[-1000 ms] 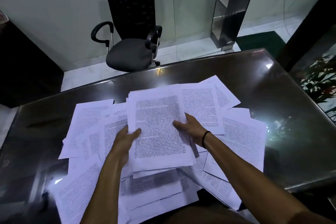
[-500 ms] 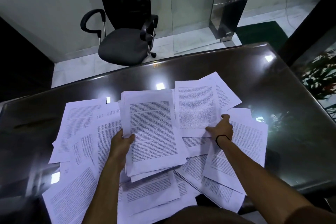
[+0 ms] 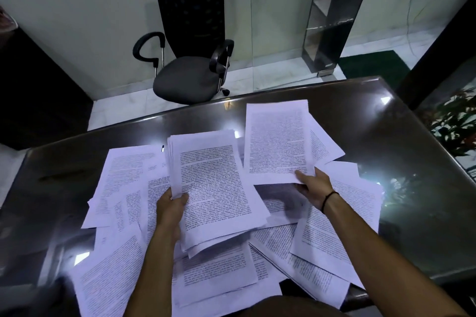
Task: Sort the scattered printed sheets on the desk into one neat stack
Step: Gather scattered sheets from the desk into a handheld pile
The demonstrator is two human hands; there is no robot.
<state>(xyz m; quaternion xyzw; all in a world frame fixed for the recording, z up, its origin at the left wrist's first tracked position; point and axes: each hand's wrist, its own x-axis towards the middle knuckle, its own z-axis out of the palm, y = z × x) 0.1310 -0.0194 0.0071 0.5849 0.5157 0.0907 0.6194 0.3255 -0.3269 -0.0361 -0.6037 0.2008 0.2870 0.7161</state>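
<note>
left hand (image 3: 172, 205): grips gathered stack (image 3: 216, 188) by its left edge, steadying it as the collection point.
right hand (image 3: 313, 186): pinches one lifted sheet (image 3: 277, 141), likely bound for the stack.
loose sheets (image 3: 123, 183): scattered over desk (image 3: 373, 121); sorting incomplete.

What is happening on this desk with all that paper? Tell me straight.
A person is gathering printed sheets. The left hand grips a partly squared stack by its left edge. The right hand pinches a single sheet by its lower edge, lifted beside the stack. Many loose sheets lie scattered over the dark glossy desk, so the sorting is not yet done.
</note>
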